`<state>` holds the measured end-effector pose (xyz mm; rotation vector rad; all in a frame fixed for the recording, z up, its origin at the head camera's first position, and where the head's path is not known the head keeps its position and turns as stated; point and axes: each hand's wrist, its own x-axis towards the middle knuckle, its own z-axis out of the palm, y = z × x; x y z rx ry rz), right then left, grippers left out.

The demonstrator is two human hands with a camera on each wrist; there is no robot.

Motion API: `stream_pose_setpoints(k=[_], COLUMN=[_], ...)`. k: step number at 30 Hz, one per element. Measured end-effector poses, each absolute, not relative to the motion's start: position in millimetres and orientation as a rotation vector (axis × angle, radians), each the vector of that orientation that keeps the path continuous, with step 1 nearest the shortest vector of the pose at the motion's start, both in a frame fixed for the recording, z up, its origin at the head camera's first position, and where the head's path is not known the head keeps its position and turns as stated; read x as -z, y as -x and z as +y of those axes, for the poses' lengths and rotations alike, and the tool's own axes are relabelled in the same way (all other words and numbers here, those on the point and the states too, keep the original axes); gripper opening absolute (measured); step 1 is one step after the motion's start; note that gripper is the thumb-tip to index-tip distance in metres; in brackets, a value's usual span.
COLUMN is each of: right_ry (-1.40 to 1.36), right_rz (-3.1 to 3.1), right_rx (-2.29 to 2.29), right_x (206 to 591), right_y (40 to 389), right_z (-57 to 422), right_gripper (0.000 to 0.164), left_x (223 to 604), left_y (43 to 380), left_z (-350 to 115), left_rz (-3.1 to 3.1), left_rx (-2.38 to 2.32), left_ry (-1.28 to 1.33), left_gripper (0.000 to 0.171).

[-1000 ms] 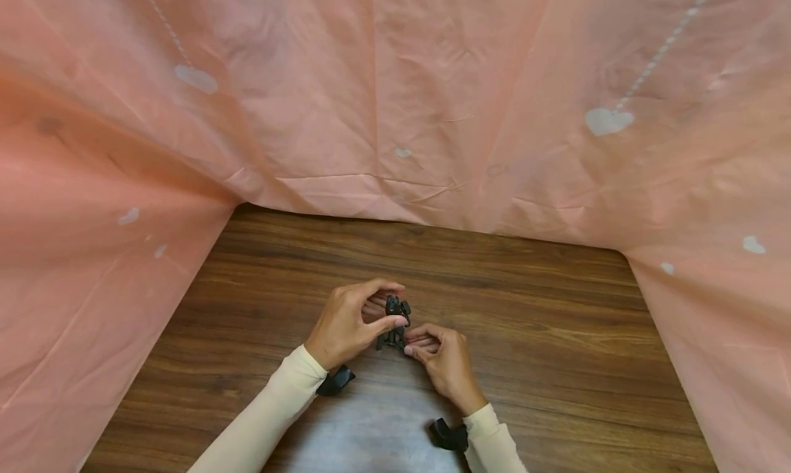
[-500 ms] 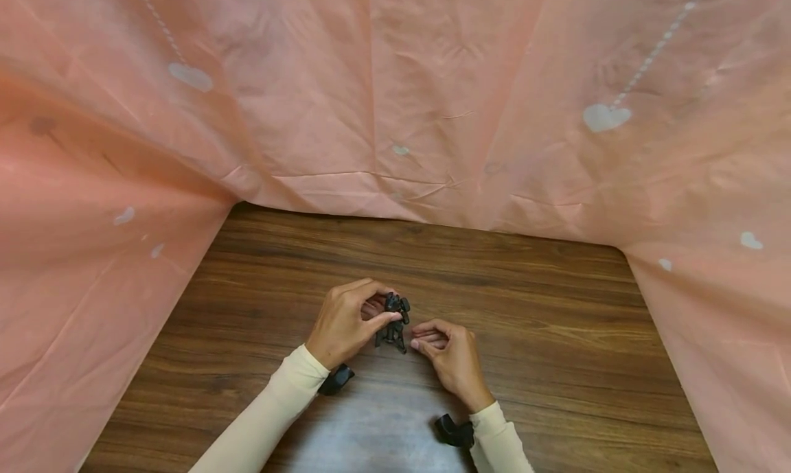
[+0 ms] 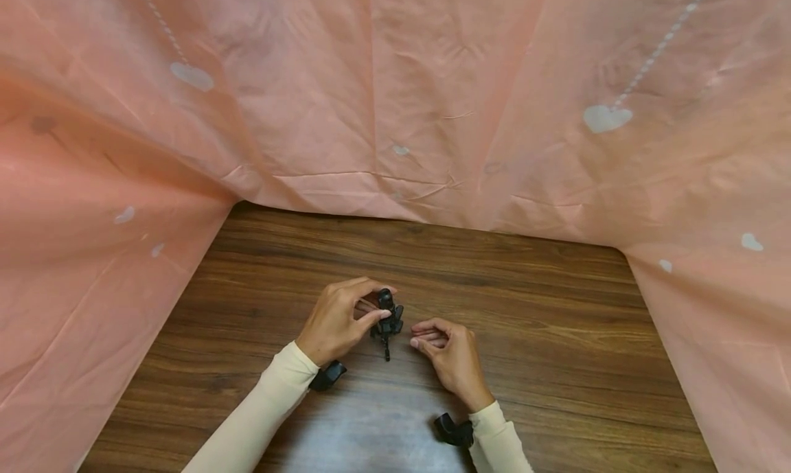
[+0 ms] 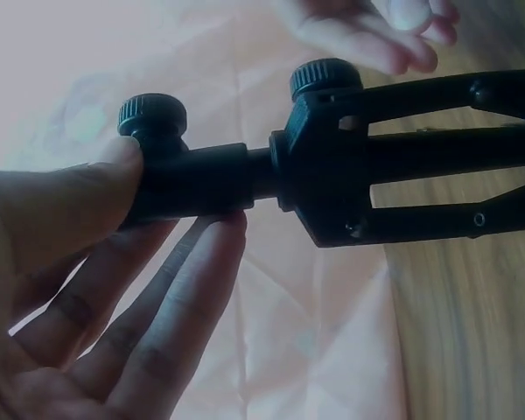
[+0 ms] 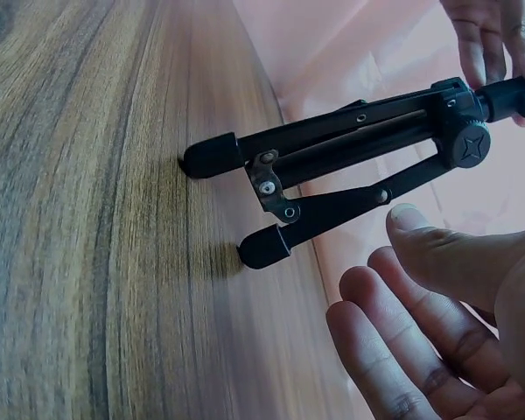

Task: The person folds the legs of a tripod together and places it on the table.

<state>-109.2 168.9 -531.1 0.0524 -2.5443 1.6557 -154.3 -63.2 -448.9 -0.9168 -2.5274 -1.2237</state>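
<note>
A small black tripod [image 3: 386,325] stands near the middle of the wooden table. My left hand [image 3: 336,318] pinches its upper tube between thumb and fingers. In the left wrist view one ribbed knob [image 4: 153,118] sits at my left thumb, and another knob [image 4: 324,77] is on the leg collar. The right wrist view shows the tripod's legs drawn in fairly close, their rounded black feet [image 5: 264,247] right at the tabletop. My right hand [image 3: 454,356] is just right of the tripod, apart from it, fingers loosely bent and holding nothing.
Brown wooden tabletop [image 3: 525,301] spreads around both hands. A pink curtain [image 3: 432,116] with white hearts hangs along the back and both sides. Black devices sit at my left wrist [image 3: 330,375] and right wrist [image 3: 453,430].
My right hand has let go of the tripod's lower part and drawn back to the right. My left hand has shifted slightly left, and the tripod has turned in its grip.
</note>
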Motion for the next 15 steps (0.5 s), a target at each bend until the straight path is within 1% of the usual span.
stream_pose_setpoints(k=[3, 8, 12, 15], right_ry=[-0.047, -0.050, -0.053, -0.055], right_rz=[-2.545, -2.541, -2.540, -2.543], right_rx=[-1.661, -1.669, -1.667, -1.664], right_x=[531.0, 530.6, 530.7, 531.5], right_y=[109.0, 108.8, 109.0, 109.5], right_z=[168.3, 167.5, 167.0, 166.7], right_gripper=[0.019, 0.021, 0.020, 0.020], left_x=[449.4, 454.1, 458.1, 458.7], left_y=[154.5, 156.0, 157.7, 158.4], left_z=[-63.4, -62.1, -60.2, -59.0], left_rz=[-2.539, -2.544, -2.530, -2.517], left_rx=[1.244, 1.366, 1.394, 1.387], left_ry=[0.918, 0.833, 0.798, 0.806], left_gripper=[0.038, 0.038, 0.036, 0.032])
